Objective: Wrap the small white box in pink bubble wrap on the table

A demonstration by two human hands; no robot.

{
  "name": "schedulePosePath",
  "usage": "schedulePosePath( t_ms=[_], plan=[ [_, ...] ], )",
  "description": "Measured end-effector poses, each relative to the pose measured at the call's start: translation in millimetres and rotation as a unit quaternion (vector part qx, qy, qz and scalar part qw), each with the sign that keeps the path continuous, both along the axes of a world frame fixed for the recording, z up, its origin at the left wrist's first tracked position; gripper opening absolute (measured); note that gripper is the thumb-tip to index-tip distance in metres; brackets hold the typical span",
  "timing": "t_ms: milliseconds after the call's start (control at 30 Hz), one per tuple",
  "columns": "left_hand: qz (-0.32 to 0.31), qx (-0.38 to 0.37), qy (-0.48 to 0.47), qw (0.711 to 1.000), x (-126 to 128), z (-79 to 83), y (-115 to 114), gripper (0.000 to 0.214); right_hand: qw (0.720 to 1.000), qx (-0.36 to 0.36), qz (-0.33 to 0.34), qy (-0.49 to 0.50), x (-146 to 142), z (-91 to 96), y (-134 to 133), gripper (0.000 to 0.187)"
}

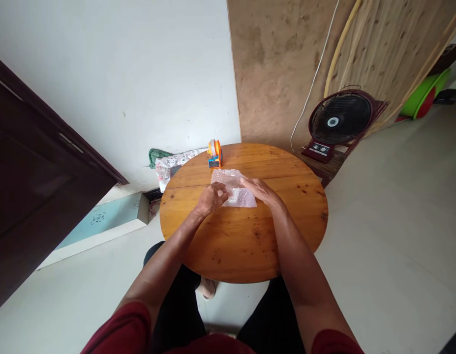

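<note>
A sheet of clear bubble wrap with a pinkish tint lies on the round wooden table, its upper part overlapping or folded. My left hand is at its left edge, fingers curled and thumb bent in against the plastic. Over the right edge rests my right hand, its fingers stretched out and fingertips touching the wrap. Just beyond the sheet stands an orange and blue tape dispenser with a roll of tape on it.
A dark red fan stands right of the table, near a hanging white cable. Behind the table's left edge lies a printed white sack. A pale blue-topped box sits on the floor by the dark door.
</note>
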State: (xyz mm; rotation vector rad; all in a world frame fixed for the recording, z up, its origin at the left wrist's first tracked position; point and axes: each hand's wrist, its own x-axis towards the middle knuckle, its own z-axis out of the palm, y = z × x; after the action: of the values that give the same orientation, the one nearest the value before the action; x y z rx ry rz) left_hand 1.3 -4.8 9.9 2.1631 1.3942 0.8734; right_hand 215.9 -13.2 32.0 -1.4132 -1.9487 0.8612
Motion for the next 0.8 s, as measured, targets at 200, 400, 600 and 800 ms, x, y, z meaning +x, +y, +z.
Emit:
schedulePosePath(
  t_ms=[200, 400, 600, 800],
  plan=[
    [0.003, -0.085, -0.104, 0.991, 3.2, -9.0, 11.4, 0.022, 0.999, -0.047, -0.005, -0.004, -3.8, -3.5, 0.9, 0.032],
    [0.009, -0.112, -0.211, 0.971, 4.4, -20.1, 10.4, 0.029, 0.998, -0.010, -0.048, -0.040, -7.4, -15.5, 9.0, 0.018],
    [-0.005, -0.136, -0.270, 0.953, 2.6, -22.4, 8.9, 0.035, 0.996, 0.003, -0.070, -0.047, -9.4, -16.5, 9.8, 0.028],
    [-0.025, -0.159, -0.299, 0.941, 3.6, -21.6, 6.8, 0.037, 0.991, -0.011, -0.092, -0.101, -6.3, -18.5, 11.6, 0.027]
  ],
)
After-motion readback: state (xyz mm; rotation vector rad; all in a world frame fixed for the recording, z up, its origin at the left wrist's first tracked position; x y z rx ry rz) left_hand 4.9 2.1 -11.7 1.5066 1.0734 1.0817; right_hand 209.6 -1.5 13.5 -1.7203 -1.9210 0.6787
